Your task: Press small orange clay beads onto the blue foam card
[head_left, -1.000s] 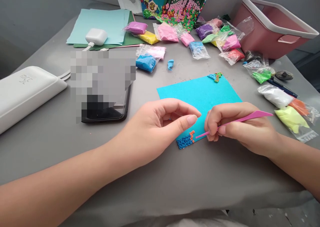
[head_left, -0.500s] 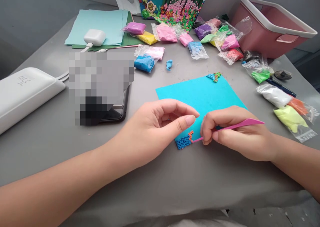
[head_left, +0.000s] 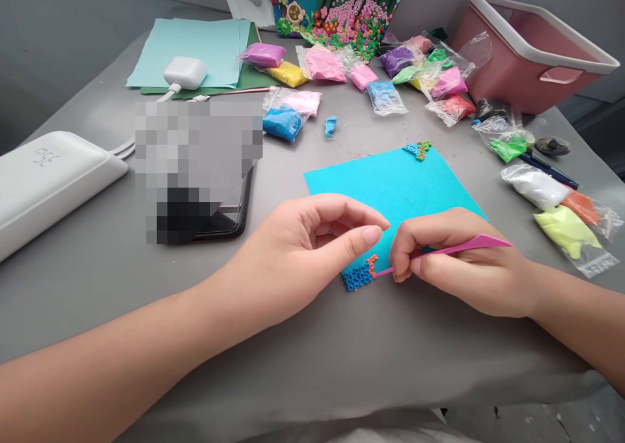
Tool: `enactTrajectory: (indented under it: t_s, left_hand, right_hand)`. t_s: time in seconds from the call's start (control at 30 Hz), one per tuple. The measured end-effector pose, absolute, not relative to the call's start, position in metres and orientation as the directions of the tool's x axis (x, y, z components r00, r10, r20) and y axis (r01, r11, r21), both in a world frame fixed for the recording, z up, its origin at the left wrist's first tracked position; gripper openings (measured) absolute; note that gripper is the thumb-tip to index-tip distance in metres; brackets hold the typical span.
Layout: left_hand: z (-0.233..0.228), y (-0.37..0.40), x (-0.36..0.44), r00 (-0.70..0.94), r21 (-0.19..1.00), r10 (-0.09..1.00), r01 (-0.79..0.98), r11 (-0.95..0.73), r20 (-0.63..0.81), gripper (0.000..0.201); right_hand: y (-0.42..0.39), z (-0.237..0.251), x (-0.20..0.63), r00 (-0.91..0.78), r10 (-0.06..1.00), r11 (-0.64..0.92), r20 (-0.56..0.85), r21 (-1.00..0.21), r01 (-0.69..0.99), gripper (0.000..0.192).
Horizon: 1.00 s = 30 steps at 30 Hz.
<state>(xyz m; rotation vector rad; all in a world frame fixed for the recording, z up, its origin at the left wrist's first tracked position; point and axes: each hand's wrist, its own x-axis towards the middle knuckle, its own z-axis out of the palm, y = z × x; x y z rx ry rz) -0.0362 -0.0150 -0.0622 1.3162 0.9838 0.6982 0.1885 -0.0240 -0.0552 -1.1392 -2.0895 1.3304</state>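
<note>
My right hand (head_left: 454,257) is closed round a slim pink clay modelling tool (head_left: 476,242). The tool's thin tip touches the orange clay rings (head_left: 373,265) at the near corner of a bright blue sheet (head_left: 351,192). Beside those rings lies a patch of dark blue clay rings (head_left: 358,277). My left hand (head_left: 327,247) hovers over the sheet's left part, thumb and index fingertip drawn together. Whatever lies between them, if anything, is too small to make out. At the sheet's far corner sits a group of light blue, green and orange clay rings (head_left: 418,150).
Several bags of coloured clay (head_left: 325,64) lie behind the sheet, and others (head_left: 569,231) to its right. A blue clay lump (head_left: 331,127) rests nearby. A pink basket (head_left: 517,58), a phone (head_left: 239,215), a white power bank (head_left: 53,182) and paper sheets (head_left: 190,39) stand around.
My right hand and the pink modelling tool have shifted very slightly left, the tip still at the orange rings. The left hand has stayed in place.
</note>
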Motion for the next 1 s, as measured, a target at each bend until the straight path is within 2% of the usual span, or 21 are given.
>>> enactTrajectory:
  t_s: [0.1, 0.23, 0.3, 0.37, 0.43, 0.5, 0.57, 0.67, 0.73, 0.8, 1.0]
  left_hand:
    - [-0.062, -0.016, -0.036, 0.436, 0.981, 0.880, 0.123, 0.150, -0.189, 0.014]
    - [-0.061, -0.016, -0.036, 0.440, 0.980, 0.877, 0.138, 0.146, -0.192, 0.014]
    - [-0.061, -0.016, -0.036, 0.437, 0.981, 0.879, 0.130, 0.147, -0.190, 0.014]
    - [-0.061, -0.016, -0.036, 0.424, 0.983, 0.887, 0.106, 0.152, -0.183, 0.015]
    - [-0.060, -0.016, -0.035, 0.413, 0.984, 0.893, 0.070, 0.162, -0.177, 0.018]
    - [-0.059, -0.016, -0.034, 0.423, 0.983, 0.889, 0.028, 0.183, -0.178, 0.021]
    - [-0.058, -0.017, -0.033, 0.443, 0.978, 0.879, -0.018, 0.209, -0.179, 0.021]
    - [-0.059, -0.017, -0.033, 0.486, 0.964, 0.856, -0.092, 0.251, -0.176, 0.019]
    - [-0.060, -0.017, -0.033, 0.519, 0.952, 0.837, -0.127, 0.278, -0.175, 0.021]
    - [-0.060, -0.016, -0.033, 0.545, 0.946, 0.819, -0.133, 0.295, -0.179, 0.023]
    - [-0.059, -0.017, -0.033, 0.571, 0.949, 0.801, -0.115, 0.294, -0.178, 0.023]
  right_hand:
    - [-0.022, -0.052, 0.190, -0.576, 0.810, 0.128, -0.111, -0.925, 0.359, 0.021]
    - [-0.012, -0.049, 0.192, -0.532, 0.833, -0.066, -0.152, -0.982, 0.178, 0.022]
    - [-0.009, -0.050, 0.193, -0.527, 0.841, -0.069, -0.119, -0.991, 0.114, 0.023]
    - [-0.008, -0.053, 0.195, -0.500, 0.866, 0.044, 0.001, -0.996, 0.073, 0.027]
    - [-0.013, -0.055, 0.197, -0.421, 0.881, 0.266, 0.217, -0.962, 0.061, 0.029]
    - [-0.021, -0.054, 0.198, -0.320, 0.854, 0.466, 0.410, -0.876, 0.121, 0.028]
    - [-0.028, -0.050, 0.197, -0.293, 0.813, 0.574, 0.503, -0.776, 0.260, 0.030]
    - [-0.034, -0.043, 0.191, -0.455, 0.715, 0.699, 0.530, -0.559, 0.447, 0.027]
    - [-0.032, -0.042, 0.188, -0.569, 0.636, 0.771, 0.521, -0.450, 0.450, 0.021]
    - [-0.030, -0.044, 0.187, -0.620, 0.595, 0.802, 0.511, -0.425, 0.420, 0.021]
    - [-0.030, -0.048, 0.188, -0.595, 0.602, 0.795, 0.532, -0.463, 0.391, 0.015]
